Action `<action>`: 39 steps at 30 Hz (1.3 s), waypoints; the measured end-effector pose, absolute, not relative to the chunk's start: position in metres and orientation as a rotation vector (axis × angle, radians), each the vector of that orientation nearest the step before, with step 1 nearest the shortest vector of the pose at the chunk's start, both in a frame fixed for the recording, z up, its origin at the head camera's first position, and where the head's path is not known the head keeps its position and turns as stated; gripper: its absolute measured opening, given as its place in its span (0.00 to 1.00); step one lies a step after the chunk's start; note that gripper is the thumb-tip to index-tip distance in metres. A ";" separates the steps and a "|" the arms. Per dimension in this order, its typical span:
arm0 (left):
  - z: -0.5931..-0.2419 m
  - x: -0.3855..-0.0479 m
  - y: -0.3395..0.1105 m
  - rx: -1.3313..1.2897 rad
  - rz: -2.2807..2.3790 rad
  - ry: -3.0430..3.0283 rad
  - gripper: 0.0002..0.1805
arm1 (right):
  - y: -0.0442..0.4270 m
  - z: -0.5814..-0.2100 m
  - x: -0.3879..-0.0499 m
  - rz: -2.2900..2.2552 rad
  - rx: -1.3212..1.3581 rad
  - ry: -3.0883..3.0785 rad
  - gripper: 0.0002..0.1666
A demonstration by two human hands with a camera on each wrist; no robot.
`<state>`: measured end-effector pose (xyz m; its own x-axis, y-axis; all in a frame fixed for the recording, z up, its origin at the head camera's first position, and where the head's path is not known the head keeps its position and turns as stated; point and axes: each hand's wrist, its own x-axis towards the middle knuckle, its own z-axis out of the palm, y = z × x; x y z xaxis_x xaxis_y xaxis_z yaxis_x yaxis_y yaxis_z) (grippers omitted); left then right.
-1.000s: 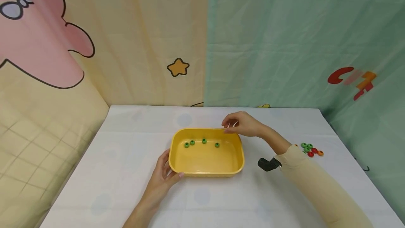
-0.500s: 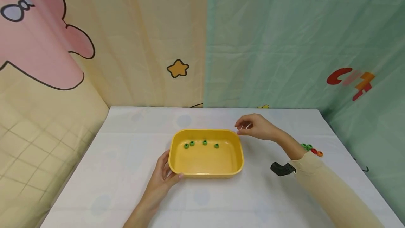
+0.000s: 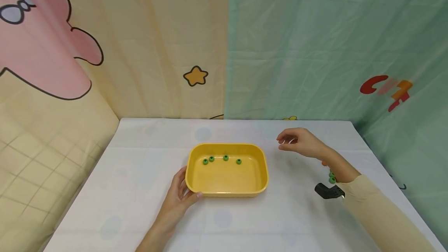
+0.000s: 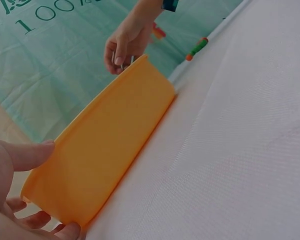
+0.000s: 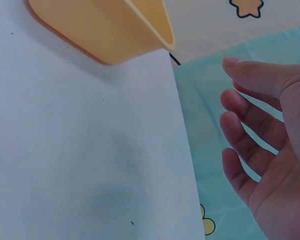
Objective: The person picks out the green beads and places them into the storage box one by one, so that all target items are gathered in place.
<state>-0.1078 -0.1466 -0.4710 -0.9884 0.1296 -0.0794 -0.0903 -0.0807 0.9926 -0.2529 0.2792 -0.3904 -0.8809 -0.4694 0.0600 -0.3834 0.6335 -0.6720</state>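
Note:
A yellow plastic tub [image 3: 227, 180] sits on the table in the head view, with several small green beads [image 3: 225, 158] on its floor. My left hand [image 3: 177, 199] grips its near left corner. In the left wrist view, the thumb [image 4: 30, 156] lies at the rim while the other fingers bend around the corner. Right of the tub, my right hand [image 3: 302, 142] hovers above the table, apart from it. The right wrist view shows its fingers [image 5: 240, 132] loosely bent with nothing between them. Loose beads [image 3: 332, 180], green and orange, lie by the right forearm, which partly hides them.
A white cloth [image 3: 122, 189] covers the table. Printed curtains [image 3: 297, 49] rise behind it and along both sides. A black device [image 3: 329, 191] is strapped at the right wrist, below the beige sleeve [image 3: 381, 213].
My right hand has moved right, away from the tub's far right corner. Its forearm now covers more of the loose beads. The left hand and the tub stay nearly in place.

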 end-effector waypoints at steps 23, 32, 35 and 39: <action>-0.464 -0.107 -0.149 -0.007 2.191 2.049 0.51 | 0.359 -0.403 -0.217 -1.110 -0.415 2.823 0.20; -0.464 -0.106 -0.150 -0.006 2.195 2.048 0.51 | 0.392 -0.415 -0.197 -1.153 -0.328 2.828 0.19; -0.464 -0.107 -0.149 -0.006 2.186 2.050 0.51 | 0.402 -0.422 -0.189 -1.158 -0.284 2.825 0.20; -0.463 -0.107 -0.148 0.000 2.179 2.044 0.51 | 0.413 -0.432 -0.176 -1.169 -0.238 2.826 0.20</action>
